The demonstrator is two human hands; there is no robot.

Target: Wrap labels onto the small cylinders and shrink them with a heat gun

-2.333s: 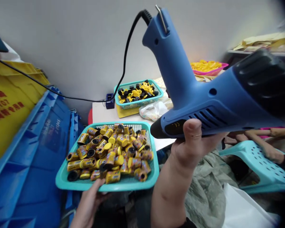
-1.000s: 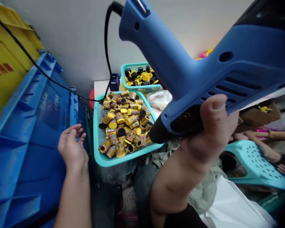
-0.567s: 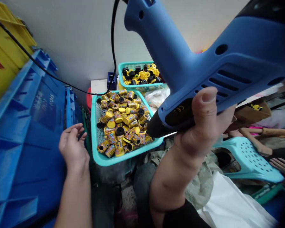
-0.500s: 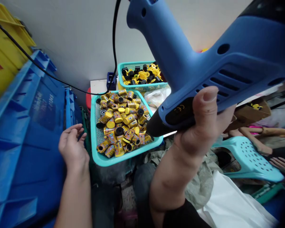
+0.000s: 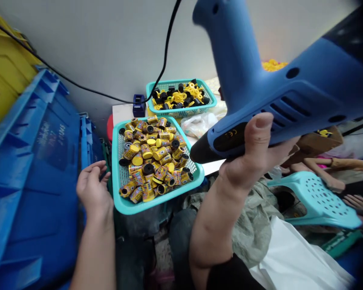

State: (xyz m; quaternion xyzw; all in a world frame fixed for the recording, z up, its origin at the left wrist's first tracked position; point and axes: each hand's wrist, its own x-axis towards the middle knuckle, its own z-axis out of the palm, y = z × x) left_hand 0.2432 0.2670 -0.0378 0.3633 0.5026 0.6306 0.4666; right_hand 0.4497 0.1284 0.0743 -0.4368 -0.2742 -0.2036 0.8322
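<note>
My right hand (image 5: 254,149) grips the body of a blue heat gun (image 5: 293,96), thumb lying along its side near the vents. The gun is held upside down, its handle pointing up and its dark tapered end toward the basket. To the left, my left hand (image 5: 92,183) is raised beside the basket with its fingers curled; a small dark patch shows between them, too unclear to name. A turquoise basket (image 5: 116,161) stands between my hands, heaped with small yellow printed cylinders (image 5: 160,153), some with black ends.
Behind stands a second turquoise basket (image 5: 149,90) of black and yellow parts. A black cord (image 5: 166,52) loops across the wall. Blue crates (image 5: 48,161) line the left. At right are a turquoise stool (image 5: 323,201), a cardboard box (image 5: 323,145) and another person's hand (image 5: 358,201).
The heat gun's handle has swung rightward in view, uncovering more of the rear basket. The cord loop has shifted right. My left hand keeps its curled pose.
</note>
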